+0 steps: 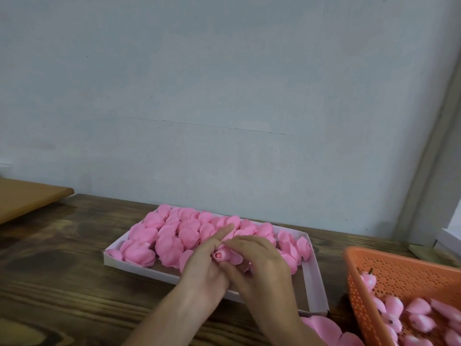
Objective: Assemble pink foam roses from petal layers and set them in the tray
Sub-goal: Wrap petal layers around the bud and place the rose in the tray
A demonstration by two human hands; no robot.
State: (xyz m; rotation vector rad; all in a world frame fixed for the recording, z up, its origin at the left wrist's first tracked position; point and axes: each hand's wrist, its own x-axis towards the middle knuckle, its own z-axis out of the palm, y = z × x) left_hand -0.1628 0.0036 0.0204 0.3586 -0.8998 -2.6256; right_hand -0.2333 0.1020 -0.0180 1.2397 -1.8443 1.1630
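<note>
Head camera looks down on a dark, grained wooden table (pixel 62 283) set against a pale grey-blue wall (pixel 224 96). At the middle of the table lies a shallow white cardboard tray (pixel 314 278), its far and nine o'clock parts packed with finished pink foam roses (pixel 174 236), while its near strip at six o'clock shows brown floor.

Both hands meet over the tray's centre around one half-built pink foam rose (pixel 222 255), whose rolled bud shows between them. The left hand (pixel 203 267) grips it from the nine o'clock side with curled fingers, the index finger alone stretched straight toward one o'clock. The right hand (pixel 260 262) closes on it from three o'clock, fingers arched over the top and thumb tucked under.

At four o'clock from the tray stands an orange perforated plastic basket (pixel 399 278) holding pink buds (pixel 419 320). Loose pink foam petal layers (pixel 321 325) lie on the table at five o'clock, just beside the basket. A light brown board (pixel 25 198) sits at ten o'clock, well apart.
</note>
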